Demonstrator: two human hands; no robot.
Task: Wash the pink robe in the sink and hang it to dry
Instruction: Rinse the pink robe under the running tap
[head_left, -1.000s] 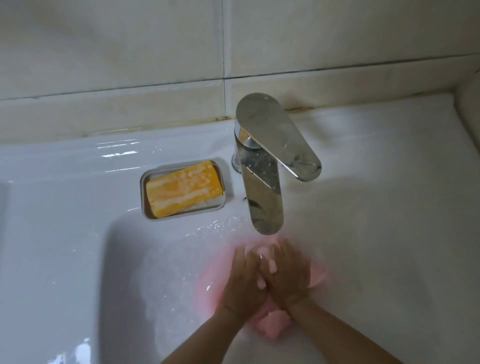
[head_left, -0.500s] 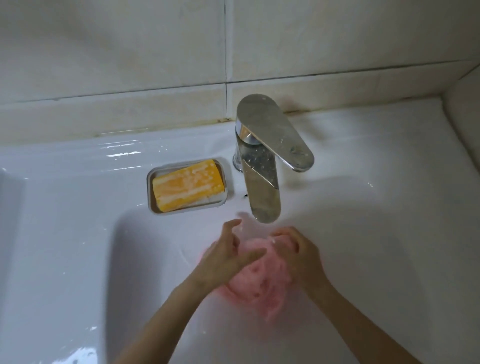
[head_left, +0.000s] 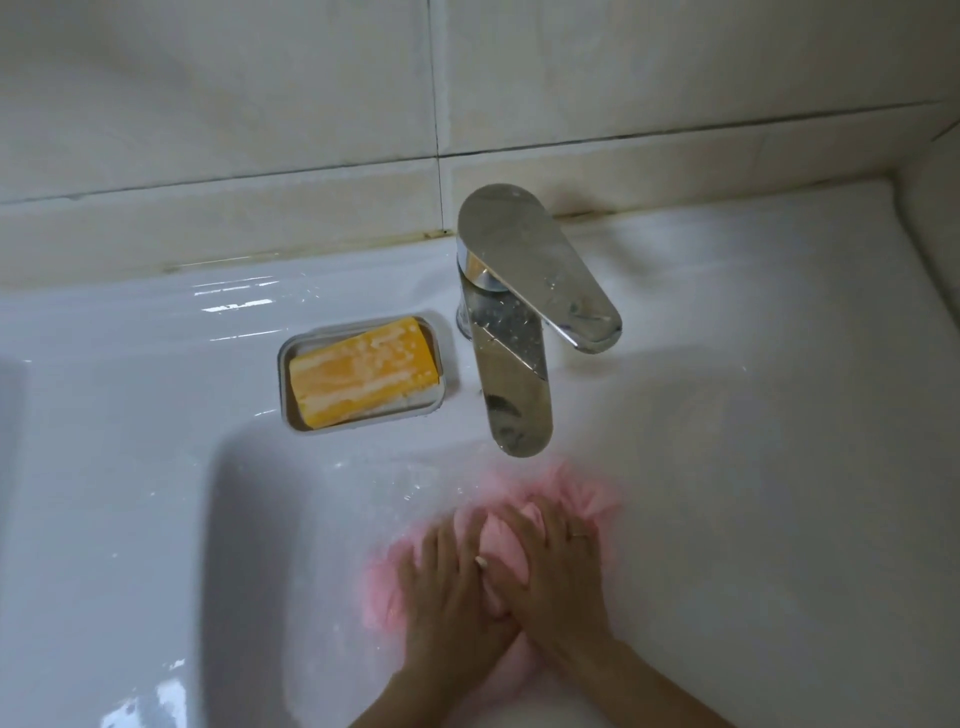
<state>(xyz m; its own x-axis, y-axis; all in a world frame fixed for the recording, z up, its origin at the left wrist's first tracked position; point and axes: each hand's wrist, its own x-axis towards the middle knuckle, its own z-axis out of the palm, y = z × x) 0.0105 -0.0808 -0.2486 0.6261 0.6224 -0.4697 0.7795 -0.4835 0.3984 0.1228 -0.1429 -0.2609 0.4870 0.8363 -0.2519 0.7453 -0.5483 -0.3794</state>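
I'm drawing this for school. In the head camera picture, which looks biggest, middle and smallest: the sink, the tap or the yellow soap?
1. Sink
2. Tap
3. Yellow soap
The tap rises nearer the camera, so its lead over the soap is unsure.

Pink robe blurry, partly covered

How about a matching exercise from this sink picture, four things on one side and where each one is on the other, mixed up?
1 orange soap
2 pink robe
3 faucet
4 ring

A on the right hand
B in the soap dish
C at the back of the sink, spout over the basin
D in the basin, under the left hand and the right

Pairs: 1-B, 2-D, 3-C, 4-A
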